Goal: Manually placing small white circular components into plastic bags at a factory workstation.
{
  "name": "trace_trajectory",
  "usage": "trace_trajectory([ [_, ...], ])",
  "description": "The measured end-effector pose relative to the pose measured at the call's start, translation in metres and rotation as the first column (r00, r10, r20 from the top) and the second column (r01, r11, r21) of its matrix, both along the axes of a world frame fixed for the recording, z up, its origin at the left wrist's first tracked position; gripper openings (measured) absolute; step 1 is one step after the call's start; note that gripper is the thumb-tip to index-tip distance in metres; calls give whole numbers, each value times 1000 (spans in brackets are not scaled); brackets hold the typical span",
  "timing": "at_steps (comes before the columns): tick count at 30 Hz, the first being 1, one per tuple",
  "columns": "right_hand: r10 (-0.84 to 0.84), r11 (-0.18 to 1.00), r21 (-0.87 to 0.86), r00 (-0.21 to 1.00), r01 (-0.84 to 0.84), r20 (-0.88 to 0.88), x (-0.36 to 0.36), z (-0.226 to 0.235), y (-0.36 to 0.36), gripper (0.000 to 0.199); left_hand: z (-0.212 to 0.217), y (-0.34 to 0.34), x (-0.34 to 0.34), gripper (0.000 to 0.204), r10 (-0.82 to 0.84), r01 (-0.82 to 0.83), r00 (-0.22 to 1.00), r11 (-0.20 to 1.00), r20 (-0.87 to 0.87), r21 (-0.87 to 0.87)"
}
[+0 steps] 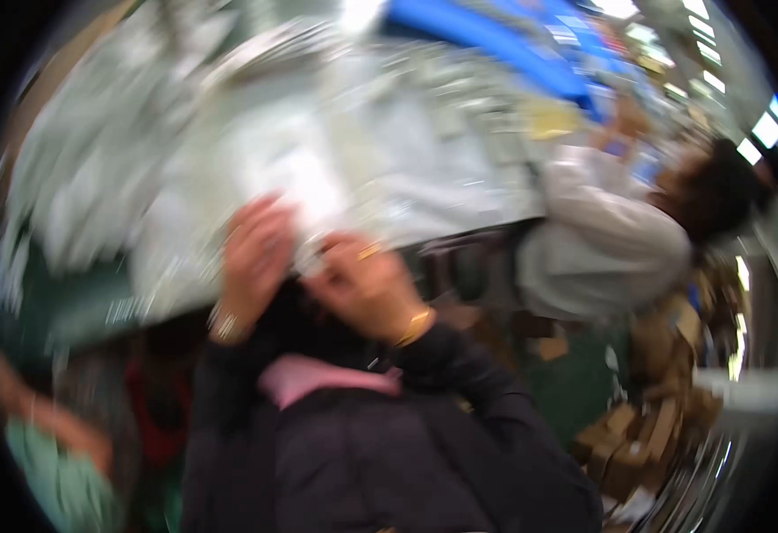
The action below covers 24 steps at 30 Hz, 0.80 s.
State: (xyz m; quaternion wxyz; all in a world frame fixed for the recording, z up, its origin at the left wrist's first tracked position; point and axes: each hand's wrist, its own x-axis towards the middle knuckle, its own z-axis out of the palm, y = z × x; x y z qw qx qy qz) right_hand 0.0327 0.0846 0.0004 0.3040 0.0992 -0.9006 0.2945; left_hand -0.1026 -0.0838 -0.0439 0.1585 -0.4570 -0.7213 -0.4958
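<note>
Motion smears the whole picture. My right hand (362, 280), with a gold bracelet at its wrist and a ring, has its fingers closed at the table's near edge. At its fingertips is a small whitish, shiny piece (309, 256), too blurred to name. Just left of it, my left hand (256, 253) reaches to the edge of a bright white sheet or bag (291, 169); its fingers are too smeared to read. Whether the whitish piece is part of that sheet I cannot tell.
Clear and white plastic packaging heaps (96, 151) cover the table's left, with flat packets (442, 160) to the right. A blue bin edge (487, 40) lies beyond. One person in a pale top (602, 249) sits at right; another's green sleeve (60, 471) shows lower left. Cardboard boxes (629, 444) stand lower right.
</note>
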Motion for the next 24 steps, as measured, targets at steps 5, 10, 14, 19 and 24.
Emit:
trace_trajectory([
  [5,34,999,-26,993,-37,-111,0,-23,-6,23,2,-14,16,10,-27,31,996,998,85,-49],
  [10,58,995,-72,997,-62,-52,5,-37,2,25,6,-7,22,8,-44,52,989,997,140,-51],
  [14,84,984,-158,996,-79,21,1,-37,4,34,6,-4,19,8,-38,47,989,997,142,-57],
  [19,58,969,-244,997,-41,60,0,-34,2,44,5,-5,17,7,-25,30,989,999,144,-34],
  [24,61,968,-246,996,-44,62,-1,-45,8,50,5,-5,17,7,-15,22,992,998,129,-54],
])
